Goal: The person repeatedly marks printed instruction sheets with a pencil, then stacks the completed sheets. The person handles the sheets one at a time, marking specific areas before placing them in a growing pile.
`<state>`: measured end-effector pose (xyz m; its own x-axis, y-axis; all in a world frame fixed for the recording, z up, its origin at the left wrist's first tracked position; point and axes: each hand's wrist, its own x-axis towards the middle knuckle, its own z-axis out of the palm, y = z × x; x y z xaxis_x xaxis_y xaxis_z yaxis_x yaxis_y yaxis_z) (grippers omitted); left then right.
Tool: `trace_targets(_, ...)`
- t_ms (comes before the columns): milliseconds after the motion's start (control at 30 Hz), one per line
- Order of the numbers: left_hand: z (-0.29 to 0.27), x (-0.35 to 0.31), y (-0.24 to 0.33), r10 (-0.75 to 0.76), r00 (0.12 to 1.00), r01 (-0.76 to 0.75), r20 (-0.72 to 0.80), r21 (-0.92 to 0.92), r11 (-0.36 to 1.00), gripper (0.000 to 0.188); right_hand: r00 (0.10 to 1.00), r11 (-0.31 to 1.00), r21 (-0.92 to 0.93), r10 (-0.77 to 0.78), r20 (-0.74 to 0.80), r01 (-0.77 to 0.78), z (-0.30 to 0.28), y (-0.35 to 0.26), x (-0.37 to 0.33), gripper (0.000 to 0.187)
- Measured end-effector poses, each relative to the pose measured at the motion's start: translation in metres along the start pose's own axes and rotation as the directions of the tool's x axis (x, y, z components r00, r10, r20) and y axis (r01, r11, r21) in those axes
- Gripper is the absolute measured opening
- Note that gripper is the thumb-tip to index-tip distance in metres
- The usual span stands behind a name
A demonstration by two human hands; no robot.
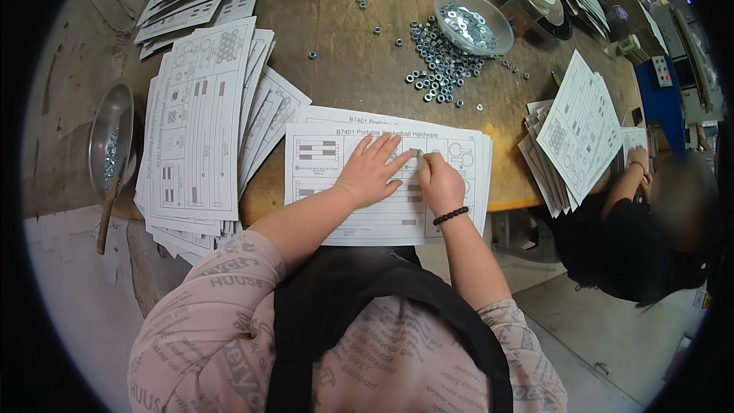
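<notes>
A printed paper sheet (348, 226), smooth, white and rectangular, is laid at the near edge of a worn wooden table (344, 53), with more sheets seen beneath its upper edge. It is covered by the left hand (368, 174), which is set palm down with the fingers fanned out across the paper. The right hand (442, 183) is held just beside it, its fingers curled and the thumb and forefinger pressed together near a small dark printed patch; whether anything slim is pinched there cannot be told. The right wrist is ringed by a bracelet of round dark beads (451, 216). At the left, overlapping printed sheets (200, 130) are heaped in an uneven pile, flanked by a rounded metal pan (99, 134) against which a wooden handle (109, 218) is leaned. Beyond the hands, shiny hexagonal nuts (443, 73) are scattered by a translucent plastic bowl (495, 47) filled with flat metal pieces. On the right, another paper stack (579, 126) is fanned near a dark-clothed co-worker (627, 248).
</notes>
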<state>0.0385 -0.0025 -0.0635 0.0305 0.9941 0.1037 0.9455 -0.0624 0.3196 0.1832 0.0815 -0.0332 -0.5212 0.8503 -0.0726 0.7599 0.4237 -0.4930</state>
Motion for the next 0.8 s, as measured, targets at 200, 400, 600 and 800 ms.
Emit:
trace_targets(200,0.000,0.004,0.004,-0.012,0.999,0.012,-0.031,0.011,1.000,0.053,0.981,0.961,-0.197,-0.190,0.049,0.196,0.005,0.003,0.004,0.012)
trace_targets(400,0.002,0.006,0.005,-0.018,0.997,0.020,-0.071,0.024,1.000,0.054,0.974,0.957,-0.189,-0.224,0.002,0.221,0.014,0.008,-0.010,0.011)
trace_targets(600,-0.001,0.008,0.005,-0.021,0.995,0.018,-0.095,-0.033,0.999,0.050,0.998,0.999,0.006,-0.049,0.026,0.049,0.007,0.007,-0.018,0.016)
trace_targets(800,-0.026,0.008,-0.040,-0.281,0.956,0.277,-0.081,-0.060,0.959,0.036,0.995,0.882,0.470,-0.014,0.099,-0.035,0.006,0.018,-0.088,0.024)
